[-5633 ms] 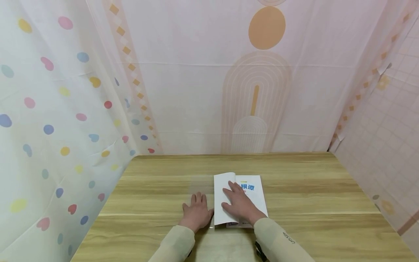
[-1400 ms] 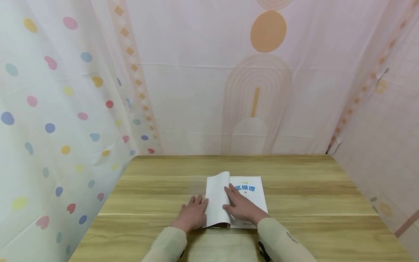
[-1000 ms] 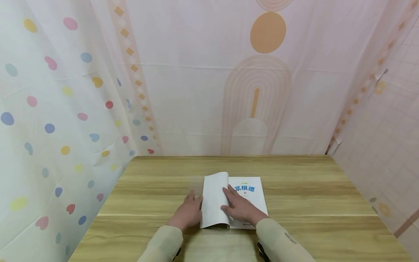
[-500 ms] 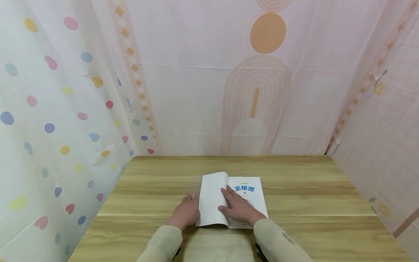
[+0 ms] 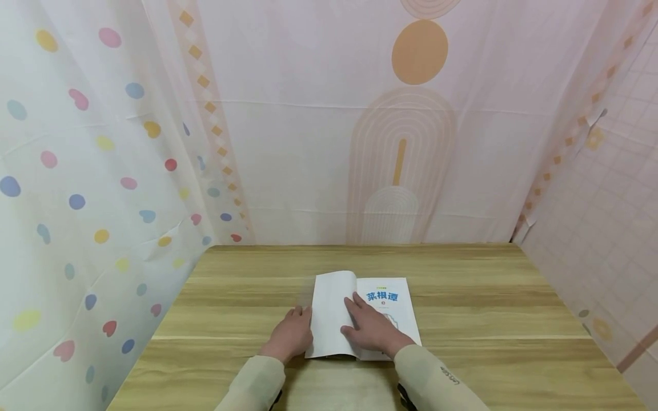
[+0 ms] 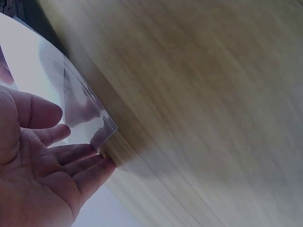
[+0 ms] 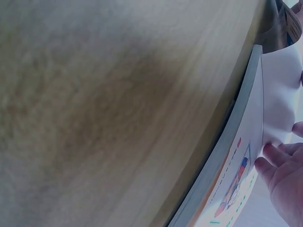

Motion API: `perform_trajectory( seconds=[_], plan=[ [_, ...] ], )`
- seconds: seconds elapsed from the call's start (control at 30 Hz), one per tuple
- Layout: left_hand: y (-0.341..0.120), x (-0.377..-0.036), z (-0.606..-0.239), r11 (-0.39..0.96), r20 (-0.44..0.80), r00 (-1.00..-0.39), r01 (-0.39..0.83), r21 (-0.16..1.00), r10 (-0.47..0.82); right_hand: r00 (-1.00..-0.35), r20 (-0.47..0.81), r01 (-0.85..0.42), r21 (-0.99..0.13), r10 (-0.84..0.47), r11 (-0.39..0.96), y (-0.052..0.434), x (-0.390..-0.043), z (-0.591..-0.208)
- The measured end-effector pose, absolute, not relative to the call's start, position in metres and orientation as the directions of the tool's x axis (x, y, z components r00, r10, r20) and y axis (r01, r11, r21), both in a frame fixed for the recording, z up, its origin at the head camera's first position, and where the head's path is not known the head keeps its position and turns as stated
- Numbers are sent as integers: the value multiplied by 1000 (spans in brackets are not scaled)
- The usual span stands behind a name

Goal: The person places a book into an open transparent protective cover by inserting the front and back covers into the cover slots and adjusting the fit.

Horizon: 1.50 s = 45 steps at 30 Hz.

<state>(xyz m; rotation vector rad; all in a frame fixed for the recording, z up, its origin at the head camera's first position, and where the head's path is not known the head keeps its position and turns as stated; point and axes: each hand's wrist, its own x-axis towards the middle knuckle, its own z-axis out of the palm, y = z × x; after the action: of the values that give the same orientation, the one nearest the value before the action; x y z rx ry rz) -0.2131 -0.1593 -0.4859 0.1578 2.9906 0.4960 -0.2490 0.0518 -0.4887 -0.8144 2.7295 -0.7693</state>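
Observation:
A thin book [image 5: 386, 319] with blue lettering on its white title page lies on the table, its white front cover [image 5: 331, 314] turned to the left and bowed up from the wood. Clear plastic [image 6: 80, 104] shows along the cover's edge in the left wrist view, with a corner sticking out. My left hand [image 5: 292, 334] is at that left edge, bent fingers and thumb holding the plastic-sheathed edge; how firmly is hard to see. My right hand [image 5: 370, 326] rests with spread fingers on the fold between cover and title page. Its fingertips [image 7: 265, 168] touch the paper near the crease.
The wood-grain table [image 5: 493, 319] extends to both sides and behind the book. A patterned curtain [image 5: 288, 142] hangs along its back edge, with a dotted curtain [image 5: 92, 171] at left and a pale checked one [image 5: 606, 228] at right.
The white cover has swung further left, uncovering more of the title page. My left hand shifted left and bent its fingers at the edge; my right hand stayed near the fold.

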Motion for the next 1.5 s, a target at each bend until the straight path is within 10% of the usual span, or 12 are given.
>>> perform_trajectory(
  seconds=[1.5],
  plan=[
    [-158,-215,-484,931,-87,-983,123,344,162,-799,-83,-490,-485,-595,725,46,-244,-489]
  ],
)
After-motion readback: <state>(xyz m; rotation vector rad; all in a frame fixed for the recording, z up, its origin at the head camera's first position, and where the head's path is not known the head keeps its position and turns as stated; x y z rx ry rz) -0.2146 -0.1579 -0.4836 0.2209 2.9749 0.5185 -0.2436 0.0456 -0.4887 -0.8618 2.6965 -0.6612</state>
